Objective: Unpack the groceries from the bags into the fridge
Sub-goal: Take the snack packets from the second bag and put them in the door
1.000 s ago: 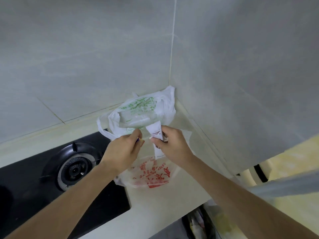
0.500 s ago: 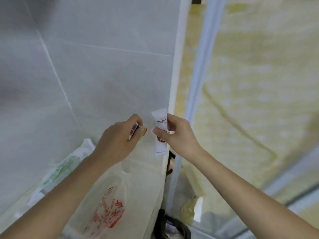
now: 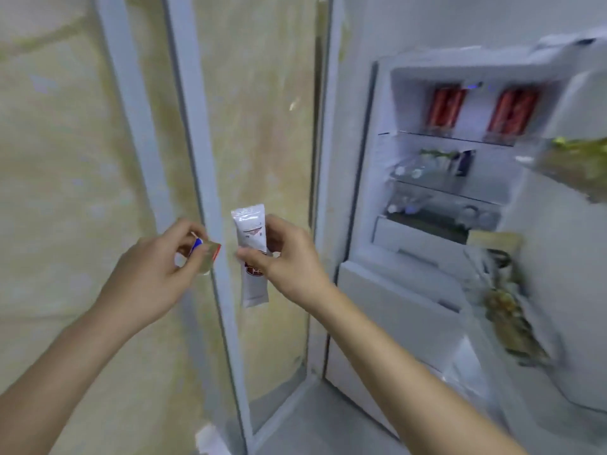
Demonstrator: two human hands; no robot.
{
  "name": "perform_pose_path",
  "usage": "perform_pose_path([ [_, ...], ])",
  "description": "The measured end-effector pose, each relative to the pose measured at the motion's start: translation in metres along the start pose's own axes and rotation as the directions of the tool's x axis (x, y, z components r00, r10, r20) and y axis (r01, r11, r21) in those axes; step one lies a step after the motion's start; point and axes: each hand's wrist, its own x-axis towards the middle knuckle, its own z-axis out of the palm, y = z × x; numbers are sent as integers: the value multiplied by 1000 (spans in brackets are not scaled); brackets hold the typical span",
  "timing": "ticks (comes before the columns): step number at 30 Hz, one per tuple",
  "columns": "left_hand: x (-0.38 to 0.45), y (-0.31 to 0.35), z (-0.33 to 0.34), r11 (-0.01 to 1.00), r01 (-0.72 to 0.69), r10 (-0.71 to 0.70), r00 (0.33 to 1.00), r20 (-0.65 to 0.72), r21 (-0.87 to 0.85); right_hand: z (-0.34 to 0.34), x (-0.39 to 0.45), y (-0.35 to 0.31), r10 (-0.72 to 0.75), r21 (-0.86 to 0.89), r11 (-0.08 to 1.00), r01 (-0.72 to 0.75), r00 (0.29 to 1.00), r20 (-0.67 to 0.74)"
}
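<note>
My right hand (image 3: 282, 257) grips a long white sachet (image 3: 251, 254) with a red logo, held upright at chest height. My left hand (image 3: 154, 274) pinches a small clear packet (image 3: 207, 254) with red and blue print. Both hands are in front of a glass sliding door, left of the fridge (image 3: 437, 198). The fridge stands open at the right, its shelves lit, with two red packs (image 3: 476, 108) on the top shelf and bottles lower down. No grocery bag is in view.
A glass sliding door with pale metal frames (image 3: 200, 178) fills the left and centre. The fridge's open door (image 3: 578, 178) at the far right holds yellow-green items in its racks. Grey floor (image 3: 315, 418) lies below.
The view has swung right from the counter corner and its bags, past the tiled wall, to the sliding door and the open fridge. Both hands kept their packets.
</note>
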Motion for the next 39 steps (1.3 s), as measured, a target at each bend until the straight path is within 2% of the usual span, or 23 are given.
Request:
perform_pose_path([
  [6, 77, 110, 141, 935, -210, 251, 961, 116, -286, -159, -17, 38, 67, -192, 973, -127, 953, -294],
  [11, 107, 202, 236, 805, -321, 473, 855, 212, -500, -255, -54, 53, 51, -326, 906, -270, 834, -549],
  [14, 114, 252, 282, 693, -347, 602, 762, 241, -632, -292, -81, 62, 70, -375, 836, -401, 755, -652],
  [17, 113, 293, 322, 592, -340, 704, 659, 264, -731, -315, -108, 66, 75, -463, 688, -559, 689, -721],
  [20, 107, 319, 363, 538, -342, 789, 525, 318, -770, -325, -131, 73, 104, -442, 554, -706, 585, -805],
  [22, 100, 327, 389, 546, -309, 810, 431, 397, -779, -326, -143, 82, 159, -407, 452, -794, 521, -839],
  [24, 93, 329, 412, 563, -285, 811, 371, 452, -776, -327, -152, 93, 234, -359, 383, -851, 465, -854],
  [28, 85, 323, 446, 555, -383, 832, 269, 486, -738, -327, -162, 109, 314, -280, 303, -911, 373, -873],
  [32, 81, 317, 463, 527, -462, 846, 206, 492, -713, -325, -159, 116, 387, -241, 279, -930, 338, -858],
  [35, 82, 315, 468, 492, -494, 867, 207, 453, -717, -320, -156, 110, 373, -288, 196, -938, 342, -862],
  [36, 82, 315, 467, 471, -504, 880, 213, 424, -724, -317, -155, 108, 349, -334, 151, -930, 366, -863],
  [39, 79, 310, 465, 429, -549, 903, 260, 342, -717, -306, -156, 99, 243, -506, 35, -862, 498, -832],
])
